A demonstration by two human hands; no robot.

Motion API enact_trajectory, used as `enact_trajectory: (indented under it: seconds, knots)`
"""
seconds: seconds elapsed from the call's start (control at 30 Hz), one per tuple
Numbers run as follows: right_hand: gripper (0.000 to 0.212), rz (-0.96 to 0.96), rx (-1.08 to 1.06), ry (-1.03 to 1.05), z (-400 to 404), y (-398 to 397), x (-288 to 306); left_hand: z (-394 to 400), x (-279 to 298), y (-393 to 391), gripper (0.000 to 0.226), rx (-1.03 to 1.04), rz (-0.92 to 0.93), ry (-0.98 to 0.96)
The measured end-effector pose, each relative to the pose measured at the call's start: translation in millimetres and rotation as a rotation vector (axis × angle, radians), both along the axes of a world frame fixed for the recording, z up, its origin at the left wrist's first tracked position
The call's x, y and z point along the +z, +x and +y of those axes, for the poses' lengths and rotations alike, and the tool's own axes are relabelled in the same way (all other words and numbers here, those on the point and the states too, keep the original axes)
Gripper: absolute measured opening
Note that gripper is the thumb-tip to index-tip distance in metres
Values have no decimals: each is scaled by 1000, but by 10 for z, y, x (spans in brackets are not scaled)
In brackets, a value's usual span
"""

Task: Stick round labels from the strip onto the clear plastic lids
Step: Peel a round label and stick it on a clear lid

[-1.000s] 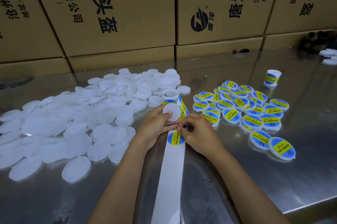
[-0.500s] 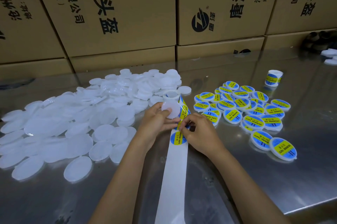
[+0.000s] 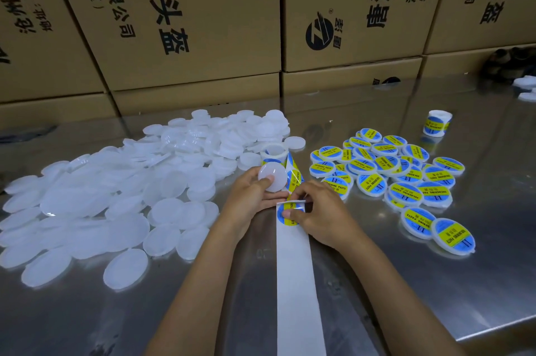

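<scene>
Lid (image 3: 272,177), light and stiff, sat pinched at its rim in the left hand (image 3: 252,196). Just beside it, the right hand (image 3: 314,215) pinched a flimsy, tacky label (image 3: 288,212) by its edge on the strip (image 3: 295,283).

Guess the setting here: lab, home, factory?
Probably a small factory packing or labelling bench: stacked printed cardboard cartons behind a steel worktable, a large pile of blank lids on one side, and a batch of labelled lids on the other.

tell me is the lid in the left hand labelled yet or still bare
Still bare. The lid held by the left hand shows plain white plastic with no sticker, while the right hand pinches a blue and yellow label on the strip.
</scene>
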State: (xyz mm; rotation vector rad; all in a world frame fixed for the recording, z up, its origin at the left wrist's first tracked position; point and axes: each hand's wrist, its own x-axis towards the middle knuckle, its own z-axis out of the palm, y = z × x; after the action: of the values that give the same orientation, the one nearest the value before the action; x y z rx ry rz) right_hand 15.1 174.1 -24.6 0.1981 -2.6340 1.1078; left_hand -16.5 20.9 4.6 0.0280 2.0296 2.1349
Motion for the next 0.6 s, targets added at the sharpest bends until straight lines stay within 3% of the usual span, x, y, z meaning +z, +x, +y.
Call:
enact_trajectory:
  seconds: [0.1,0.37,0.5,0.6]
  knots:
    - [21,16,-19,-24,3,-22,0,13,-6,-13,19,15,31,-25]
    - [16,144,-22,-87,27,-3,48,23,-18,-27,26,14,105,-146]
    - [2,182,-51,-162,38,11,39,29,-33,-32,24,21,108,-169]
    - [9,203,-60,-176,30,20,32,41,-51,-42,22,24,138,-214]
